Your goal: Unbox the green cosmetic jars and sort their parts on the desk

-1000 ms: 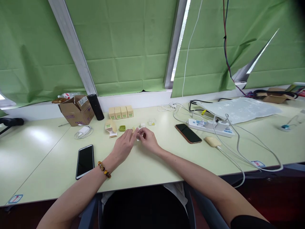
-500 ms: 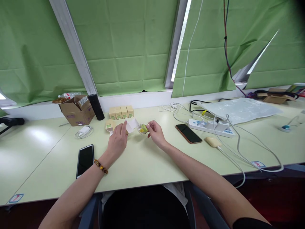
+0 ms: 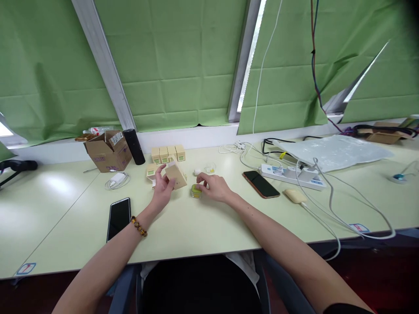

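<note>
L hand [image 3: 162, 189] w/ sm. carton [image 3: 177, 176] (tilted), R hand [image 3: 217, 188] at green container [image 3: 196, 192]

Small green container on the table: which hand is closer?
Right. The right hand is at the container's right side; the left hand is farther left, holding a tan box.

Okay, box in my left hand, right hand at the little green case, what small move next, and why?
Probably lift the green case toward the small box: your right hand is at its top, and your left hand holds the box close by, seemingly open.
</note>
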A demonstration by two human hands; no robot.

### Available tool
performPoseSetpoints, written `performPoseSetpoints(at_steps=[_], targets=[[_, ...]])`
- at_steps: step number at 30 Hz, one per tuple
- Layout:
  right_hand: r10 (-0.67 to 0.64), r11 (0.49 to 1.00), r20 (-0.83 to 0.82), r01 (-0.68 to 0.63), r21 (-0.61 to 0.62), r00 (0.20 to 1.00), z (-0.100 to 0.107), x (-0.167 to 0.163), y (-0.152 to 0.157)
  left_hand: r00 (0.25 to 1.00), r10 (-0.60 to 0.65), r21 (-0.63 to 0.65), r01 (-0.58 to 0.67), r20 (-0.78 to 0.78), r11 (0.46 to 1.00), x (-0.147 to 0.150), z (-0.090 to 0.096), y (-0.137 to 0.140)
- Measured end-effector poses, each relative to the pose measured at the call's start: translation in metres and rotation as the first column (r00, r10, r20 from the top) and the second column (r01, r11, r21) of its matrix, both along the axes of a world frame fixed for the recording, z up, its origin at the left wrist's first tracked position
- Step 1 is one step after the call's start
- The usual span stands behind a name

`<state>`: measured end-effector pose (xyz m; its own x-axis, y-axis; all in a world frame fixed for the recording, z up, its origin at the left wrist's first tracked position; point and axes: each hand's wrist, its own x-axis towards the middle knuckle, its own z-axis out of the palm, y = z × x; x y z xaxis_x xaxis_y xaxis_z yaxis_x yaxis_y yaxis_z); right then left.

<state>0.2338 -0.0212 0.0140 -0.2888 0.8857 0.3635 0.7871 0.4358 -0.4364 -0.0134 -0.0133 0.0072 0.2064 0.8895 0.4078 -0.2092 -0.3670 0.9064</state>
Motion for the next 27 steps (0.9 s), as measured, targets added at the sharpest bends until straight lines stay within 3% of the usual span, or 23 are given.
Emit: performPoseSetpoints(at_steps=[4,9,13,16,22,27], targets=[[0.011,0.995,-0.204,0.010,0.099,0.979,0.008,-0.001,-0.005,0.976,-0.156,-0.113,0.173,0.150,0.978,0.000,0.009,-0.005],[0.190,0.979,-0.528,-0.202,0.034,0.828,0.010,-0.012,-0.013,0.946,-0.271,-0.147,0.298,0.180,0.943,0.002,0.020,-0.018],[0.256,0.879,-0.712,-0.463,-0.109,0.654,0.011,-0.022,-0.021,0.907,-0.380,-0.179,0.410,0.180,0.894,0.002,0.021,-0.024],[0.246,0.824,-0.769,-0.545,-0.154,0.590,0.014,-0.025,-0.026,0.877,-0.456,-0.194,0.478,0.152,0.856,0.002,0.019,-0.025],[0.275,0.785,-0.815,-0.609,-0.116,0.510,0.019,-0.026,-0.029,0.870,-0.453,-0.187,0.486,0.194,0.854,0.005,0.019,-0.026],[0.249,0.818,-0.808,-0.562,-0.119,0.533,0.020,-0.025,-0.027,0.922,-0.366,-0.199,0.386,0.131,0.901,0.008,0.014,-0.025]])
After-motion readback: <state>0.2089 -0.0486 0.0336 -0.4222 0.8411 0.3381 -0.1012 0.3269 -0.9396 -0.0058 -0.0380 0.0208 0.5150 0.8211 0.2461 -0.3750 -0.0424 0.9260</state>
